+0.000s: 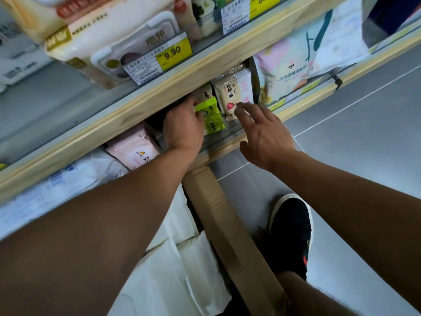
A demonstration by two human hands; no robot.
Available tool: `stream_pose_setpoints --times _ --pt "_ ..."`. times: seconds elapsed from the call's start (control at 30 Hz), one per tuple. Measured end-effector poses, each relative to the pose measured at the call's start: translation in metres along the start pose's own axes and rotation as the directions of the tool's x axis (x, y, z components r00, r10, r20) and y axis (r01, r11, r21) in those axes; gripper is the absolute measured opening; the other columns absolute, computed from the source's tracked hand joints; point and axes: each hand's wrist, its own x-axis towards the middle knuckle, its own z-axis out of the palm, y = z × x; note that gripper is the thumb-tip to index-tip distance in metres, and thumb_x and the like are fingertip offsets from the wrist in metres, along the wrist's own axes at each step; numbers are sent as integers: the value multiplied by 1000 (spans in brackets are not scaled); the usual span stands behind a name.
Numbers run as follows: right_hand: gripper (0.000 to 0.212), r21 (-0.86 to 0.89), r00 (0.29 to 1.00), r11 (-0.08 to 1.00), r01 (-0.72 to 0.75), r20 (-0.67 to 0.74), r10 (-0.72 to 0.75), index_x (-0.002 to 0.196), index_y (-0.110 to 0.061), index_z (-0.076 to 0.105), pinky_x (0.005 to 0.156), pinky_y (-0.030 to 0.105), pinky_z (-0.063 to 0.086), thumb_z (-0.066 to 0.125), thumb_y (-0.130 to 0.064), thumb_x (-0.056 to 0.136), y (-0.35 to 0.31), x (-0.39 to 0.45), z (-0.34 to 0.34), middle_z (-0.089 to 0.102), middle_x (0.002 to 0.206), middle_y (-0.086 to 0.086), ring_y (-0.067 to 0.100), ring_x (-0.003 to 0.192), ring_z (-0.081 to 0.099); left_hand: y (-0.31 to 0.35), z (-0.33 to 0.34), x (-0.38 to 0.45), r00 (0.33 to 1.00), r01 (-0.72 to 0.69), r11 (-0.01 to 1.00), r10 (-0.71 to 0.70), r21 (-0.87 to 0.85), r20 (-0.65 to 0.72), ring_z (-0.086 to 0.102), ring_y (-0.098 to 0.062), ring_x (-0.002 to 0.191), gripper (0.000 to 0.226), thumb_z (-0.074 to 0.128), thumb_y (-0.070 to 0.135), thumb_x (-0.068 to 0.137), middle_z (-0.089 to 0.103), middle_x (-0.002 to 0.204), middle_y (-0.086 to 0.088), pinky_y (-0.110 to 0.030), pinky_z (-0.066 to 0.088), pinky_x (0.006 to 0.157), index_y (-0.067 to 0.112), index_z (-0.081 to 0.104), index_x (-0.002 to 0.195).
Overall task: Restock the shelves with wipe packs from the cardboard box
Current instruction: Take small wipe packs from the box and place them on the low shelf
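The left grip [183,126] hides the green wipe pack's [210,115] near edge; behind that grip the shelf recess is dark. Price labels [157,65] above are blurred.

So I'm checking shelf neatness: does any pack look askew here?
Yes. The green pack, gripped by the left hand, sits tilted at the shelf's front edge, unlike the upright white packs beside it.

Shelf edge [159,96]: pale wood, matt, faint grain, as I read it. Below it, green wipe pack [210,116]: glossy plastic film, crinkled. Beside that, white pouches [234,92]: smooth plastic, slight sheen. Above the edge, price tag [174,54]: yellow paper behind clear plastic. Floor [364,133]: smooth grey tile.
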Motion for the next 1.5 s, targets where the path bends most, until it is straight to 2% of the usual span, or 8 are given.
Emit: stream_pose_setpoints --times 0.2,0.33,0.5,0.73,0.97,1.13,1.3,1.5 --pt "74 7 1000 1000 16 11 -16 150 -13 27 115 43 25 59 -27 85 -7 -1 0 27 155 12 33 142 24 0 0 -21 997 -70 973 62 219 42 34 -34 130 75 71 22 77 35 148 -8 -46 31 100 25 33 143" --pt "76 4 999 1000 25 20 -25 150 -14 27 115 43 23 60 -30 84 -8 -2 3 27 155 11 33 143 23 -5 2 -34 958 -278 893 232 353 167 24 -32 136 80 66 35 77 24 153 -5 -52 28 106 23 27 146" --pt "79 -15 998 1000 21 53 -20 152 -16 23 117 43 20 60 -34 85 -9 -6 2 23 157 10 33 144 19 -7 4 -32 922 -318 882 200 348 333 -1 -31 146 81 54 44 85 5 160 -4 -55 11 114 27 10 151" --pt "79 -80 995 995 55 92 -47 153 -19 17 118 41 16 58 -35 86 -12 -14 -45 22 156 6 30 146 13 1 -28 -39 898 -337 897 214 287 386 4 -28 146 77 52 44 86 11 160 -2 -51 12 115 23 15 151" --pt "74 -133 997 990 56 53 -49 149 -19 25 117 39 16 60 -36 85 -43 -58 -135 28 152 6 29 144 17 14 -110 -83 904 -363 912 296 189 309 12 -27 145 76 54 47 86 18 158 0 -47 15 117 23 22 149" --pt "71 -120 997 989 82 18 -80 146 -15 30 116 41 22 60 -38 86 -94 -113 -178 34 149 8 30 141 23 -3 -187 -131 900 -423 896 398 133 176 35 -31 135 70 53 46 81 39 149 -9 -45 31 110 15 38 143" --pt "69 -105 989 983 150 2 -151 147 -13 33 117 41 23 57 -38 87 -158 -157 -196 37 148 9 30 140 26 -42 -252 -190 928 -362 930 352 66 125 32 -25 138 72 46 50 82 36 151 -4 -39 25 114 17 36 145" --pt "70 -32 957 957 289 34 -288 144 -11 36 113 44 28 62 -35 84 -255 -182 -190 41 143 11 35 137 31 -121 -308 -258 972 -223 973 217 65 86 31 -25 138 68 59 43 87 33 153 -5 -33 20 113 17 35 145"
